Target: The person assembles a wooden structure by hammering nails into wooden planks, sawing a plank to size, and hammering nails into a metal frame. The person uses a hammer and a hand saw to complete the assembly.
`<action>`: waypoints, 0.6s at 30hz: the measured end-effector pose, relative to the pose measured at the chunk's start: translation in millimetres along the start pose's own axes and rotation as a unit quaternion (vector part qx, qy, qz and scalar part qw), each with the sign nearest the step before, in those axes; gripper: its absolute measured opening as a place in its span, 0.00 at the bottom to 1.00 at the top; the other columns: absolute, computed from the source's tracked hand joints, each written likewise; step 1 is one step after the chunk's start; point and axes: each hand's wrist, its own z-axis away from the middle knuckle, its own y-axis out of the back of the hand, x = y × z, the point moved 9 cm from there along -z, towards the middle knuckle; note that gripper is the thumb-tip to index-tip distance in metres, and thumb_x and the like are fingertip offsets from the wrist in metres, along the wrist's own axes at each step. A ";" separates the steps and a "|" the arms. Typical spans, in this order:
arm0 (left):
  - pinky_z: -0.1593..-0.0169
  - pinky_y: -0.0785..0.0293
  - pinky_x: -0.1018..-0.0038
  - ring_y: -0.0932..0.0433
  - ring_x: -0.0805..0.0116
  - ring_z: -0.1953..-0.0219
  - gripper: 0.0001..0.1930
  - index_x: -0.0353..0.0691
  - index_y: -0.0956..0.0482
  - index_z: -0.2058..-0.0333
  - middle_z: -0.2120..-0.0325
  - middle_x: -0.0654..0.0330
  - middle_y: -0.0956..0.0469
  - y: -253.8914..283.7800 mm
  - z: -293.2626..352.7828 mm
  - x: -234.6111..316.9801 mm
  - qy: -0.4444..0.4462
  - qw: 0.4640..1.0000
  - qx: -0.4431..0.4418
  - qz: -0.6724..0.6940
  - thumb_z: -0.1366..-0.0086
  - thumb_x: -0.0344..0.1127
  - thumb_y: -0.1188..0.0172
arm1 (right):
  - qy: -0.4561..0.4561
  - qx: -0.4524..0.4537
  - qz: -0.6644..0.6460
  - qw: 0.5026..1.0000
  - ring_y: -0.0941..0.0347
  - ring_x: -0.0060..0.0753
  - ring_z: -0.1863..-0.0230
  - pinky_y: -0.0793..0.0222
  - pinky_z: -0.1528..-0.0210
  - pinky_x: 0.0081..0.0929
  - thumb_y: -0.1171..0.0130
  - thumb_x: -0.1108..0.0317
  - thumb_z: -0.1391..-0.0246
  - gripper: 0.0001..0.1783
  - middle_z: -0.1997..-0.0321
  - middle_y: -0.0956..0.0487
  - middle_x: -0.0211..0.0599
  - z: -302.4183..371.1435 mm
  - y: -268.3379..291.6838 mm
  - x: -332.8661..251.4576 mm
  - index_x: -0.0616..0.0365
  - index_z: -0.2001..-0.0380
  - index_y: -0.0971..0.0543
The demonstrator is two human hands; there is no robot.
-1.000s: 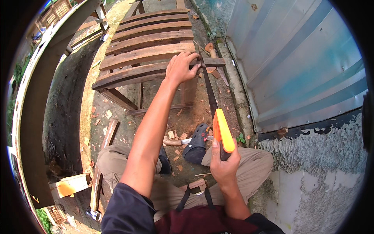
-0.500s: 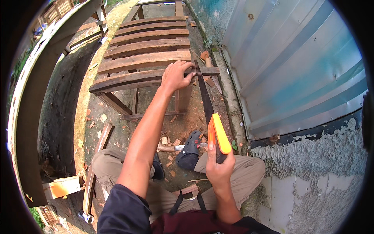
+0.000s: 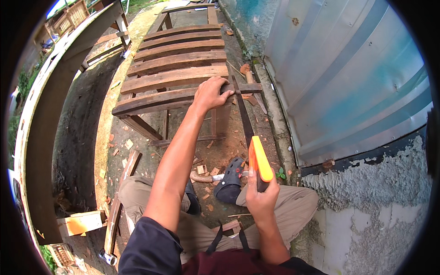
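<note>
My right hand (image 3: pixel 262 195) is wrapped round the yellow-orange handle of a handsaw (image 3: pixel 246 121). Its dark blade points away from me and lies across the nearest slat (image 3: pixel 160 97) of a wooden slatted bench (image 3: pixel 183 59), a short way in from the slat's protruding right end. Just left of the blade, my left hand (image 3: pixel 213 94) grips that same slat, fingers over the top and thumb on the near side. How deep the teeth sit in the wood cannot be made out.
A hammer-like tool (image 3: pixel 110 257) lies by a long wood strip (image 3: pixel 121 201) at left. Near my shoe, a wooden-handled blade (image 3: pixel 201 177) rests among offcuts. A corrugated metal sheet (image 3: pixel 339 82) and rough wall stand close on the right; a large wooden frame (image 3: pixel 50 114) bounds the left.
The whole view has shifted slightly, so the bench appears a little lower and farther right. My grip on slat and saw is unchanged, with the blade at nearly the same place.
</note>
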 end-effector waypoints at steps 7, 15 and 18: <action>0.45 0.24 0.60 0.20 0.51 0.48 0.22 0.40 0.17 0.51 0.52 0.52 0.18 -3.7 -8.3 4.8 -0.022 0.999 -0.031 0.006 0.39 0.47 0.31 | 0.031 0.015 0.022 0.999 0.19 0.53 0.71 0.27 0.66 0.41 0.39 0.63 0.35 0.15 0.71 0.18 0.54 -110.4 -43.3 -21.3 0.67 0.59 0.24; 0.45 0.24 0.59 0.21 0.50 0.47 0.24 0.41 0.18 0.51 0.51 0.52 0.18 -3.8 -1.7 0.3 -0.021 0.999 -0.026 0.004 0.39 0.50 0.31 | 0.021 0.016 -0.016 1.000 0.20 0.32 0.73 0.27 0.67 0.33 0.35 0.67 0.37 0.10 0.74 0.19 0.44 8.3 6.8 -7.2 0.63 0.63 0.23; 0.45 0.24 0.59 0.21 0.50 0.47 0.23 0.40 0.18 0.50 0.52 0.52 0.18 -9.9 -1.3 -3.5 -0.013 0.999 -0.033 0.007 0.39 0.49 0.31 | 0.027 0.003 0.026 0.999 0.21 0.43 0.76 0.30 0.71 0.37 0.37 0.63 0.35 0.14 0.77 0.22 0.48 -51.1 -19.6 -17.9 0.65 0.64 0.25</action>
